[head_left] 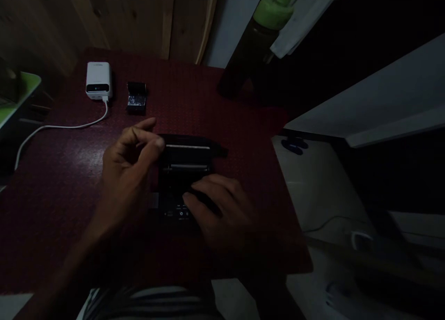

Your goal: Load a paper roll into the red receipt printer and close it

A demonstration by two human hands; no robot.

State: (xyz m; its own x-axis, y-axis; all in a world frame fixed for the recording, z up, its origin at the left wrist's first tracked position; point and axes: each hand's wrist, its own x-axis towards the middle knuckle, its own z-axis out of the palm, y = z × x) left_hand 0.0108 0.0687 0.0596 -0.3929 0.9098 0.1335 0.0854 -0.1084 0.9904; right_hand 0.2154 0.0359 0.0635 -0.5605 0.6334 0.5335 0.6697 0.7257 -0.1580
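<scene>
Printer: black receipt printer (182, 181) sitting mid-tabletop (59, 208), pretty dark but a metal bar shows
Left hand: left hand (128, 171) up at the printer's edge, grip loose, fingers curled, holding nothing
Right hand: right hand (219, 211) draped over the printer, grip relaxed, not clenched
Nearby: white power bank (98, 81) with white cable (59, 126), small black box (136, 97) just beside it

Black device (184, 171): lower right part hidden under the right hand (222, 213), front panel markings too dim and small to read. Printed label on the small black pack (136, 98) likewise illegible. Green-capped bottle (269, 14) cut off by the top edge; left hand (127, 171) slightly blurred at the fingertips.
</scene>
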